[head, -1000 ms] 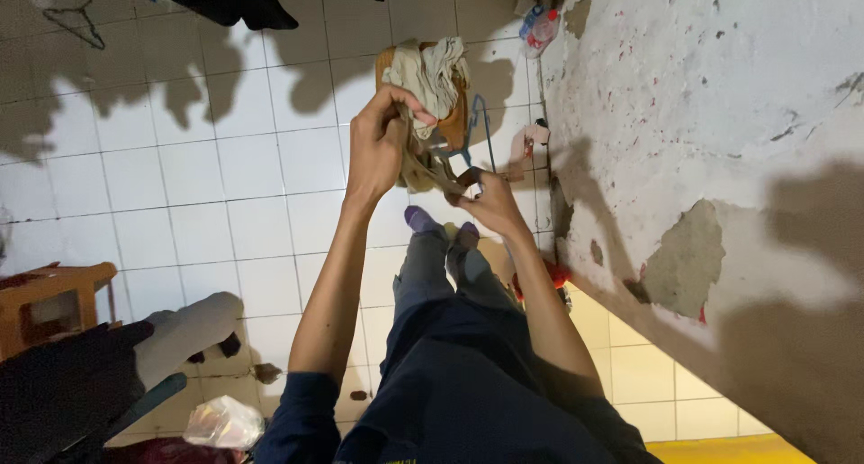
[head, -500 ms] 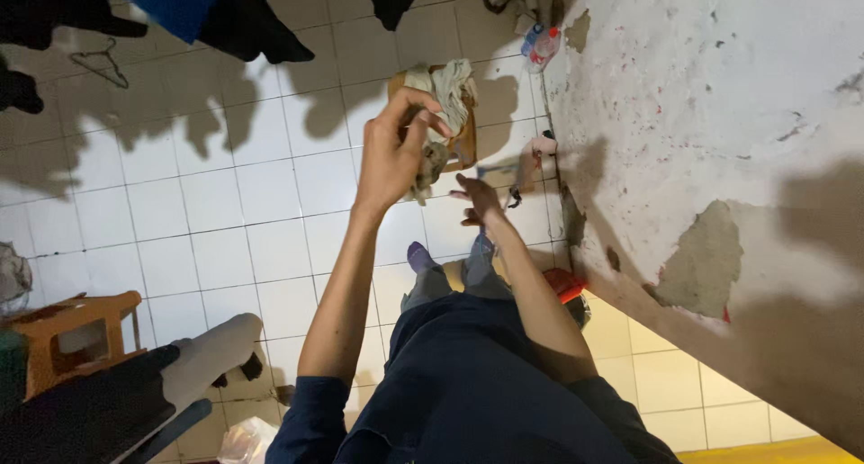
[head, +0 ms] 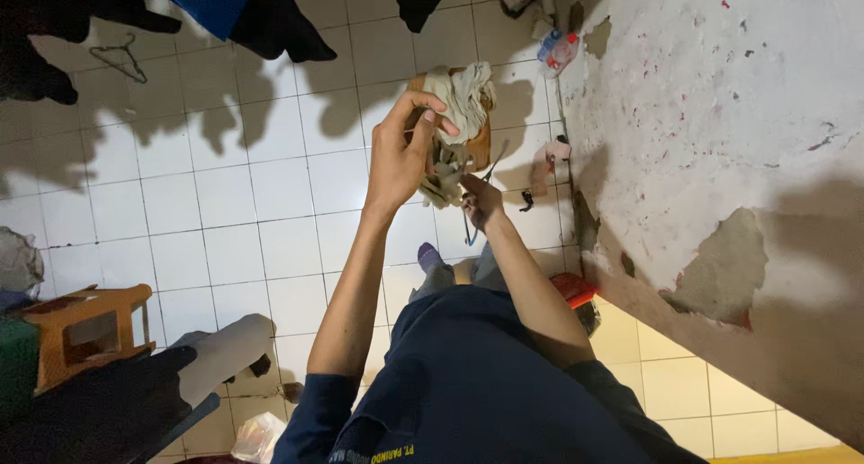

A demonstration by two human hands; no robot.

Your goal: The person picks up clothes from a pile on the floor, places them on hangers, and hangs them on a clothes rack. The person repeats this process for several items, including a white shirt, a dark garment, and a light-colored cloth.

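White floor tiles (head: 225,221) fill most of the view, with dark clothes (head: 270,18) and a wire hanger (head: 121,59) at the far left, an orange stool (head: 85,333) near left, and a flaking plaster wall (head: 720,140) on the right. Left hand (head: 400,158) is raised, grip clenched on a pale crumpled cloth (head: 459,104), fingers pinching a fold. Right hand (head: 481,198) sits just below it, closed on the cloth's lower bit, with what looks like a thin metal hook (head: 472,230) dangling, hard to tell. Looks to me like mid-untangling or getting the cloth onto a hanger. I'd say the next move needs both hands spreading the fabric apart.
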